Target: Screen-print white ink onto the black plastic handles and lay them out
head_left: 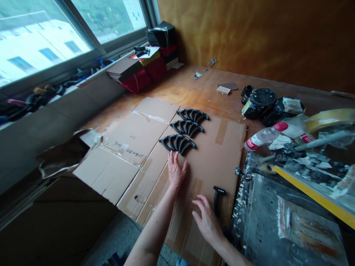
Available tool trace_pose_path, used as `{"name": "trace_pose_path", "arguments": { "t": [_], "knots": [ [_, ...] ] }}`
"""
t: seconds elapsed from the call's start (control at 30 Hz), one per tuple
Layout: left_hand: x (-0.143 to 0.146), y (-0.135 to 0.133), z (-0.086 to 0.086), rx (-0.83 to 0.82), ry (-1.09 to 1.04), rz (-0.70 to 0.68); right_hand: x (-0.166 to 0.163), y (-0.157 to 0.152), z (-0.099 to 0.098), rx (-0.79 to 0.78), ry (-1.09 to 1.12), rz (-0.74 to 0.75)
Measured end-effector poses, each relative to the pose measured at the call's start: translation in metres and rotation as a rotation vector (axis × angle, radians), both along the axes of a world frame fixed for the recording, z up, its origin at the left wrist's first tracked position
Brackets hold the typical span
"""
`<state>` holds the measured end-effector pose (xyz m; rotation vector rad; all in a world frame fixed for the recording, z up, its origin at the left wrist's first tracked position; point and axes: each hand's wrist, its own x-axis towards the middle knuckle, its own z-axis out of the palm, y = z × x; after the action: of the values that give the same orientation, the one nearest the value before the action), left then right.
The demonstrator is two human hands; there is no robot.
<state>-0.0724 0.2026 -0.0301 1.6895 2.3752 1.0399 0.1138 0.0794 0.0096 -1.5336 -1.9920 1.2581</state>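
Note:
Three rows of curved black pieces with T-shaped ends, resembling small handles, lie fanned out on the flattened cardboard (213,159). My left hand (176,171) is open beside the nearest row (177,143), its fingertips at or just short of the pieces; whether they touch I cannot tell. Farther back are the middle row (187,127) and the far row (193,115). Closer to me, a single curved black piece (217,199) lies by the right edge of the cardboard. Just left of it is my right hand (207,220), open, fingers apart, holding nothing.
To the right are a plastic bottle (264,136) with a red cap, black jars (259,103), a yellow-edged bar (313,195) and a paint-spattered surface. Bundled stacks (138,75) stand by the window. Tools line the sill (91,79). A small black knob-like piece (238,171) sits right of the cardboard.

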Motion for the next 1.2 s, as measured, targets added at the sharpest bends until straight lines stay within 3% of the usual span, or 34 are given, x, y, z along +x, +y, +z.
{"name": "trace_pose_path", "arguments": {
  "t": [0.23, 0.67, 0.93, 1.2],
  "knots": [
    [-0.003, 0.002, -0.003, -0.024, 0.047, 0.065, -0.003, 0.002, -0.005, -0.04, -0.003, -0.031],
    [-0.004, 0.002, -0.001, -0.056, 0.044, 0.068, -0.006, 0.008, -0.01, -0.134, -0.05, -0.069],
    [-0.006, 0.003, 0.0, -0.075, 0.003, 0.06, -0.006, 0.003, -0.03, -0.097, -0.036, -0.084],
    [-0.006, 0.003, 0.001, -0.082, 0.037, 0.066, -0.006, 0.005, -0.029, -0.111, -0.048, -0.078]
  ]
}}
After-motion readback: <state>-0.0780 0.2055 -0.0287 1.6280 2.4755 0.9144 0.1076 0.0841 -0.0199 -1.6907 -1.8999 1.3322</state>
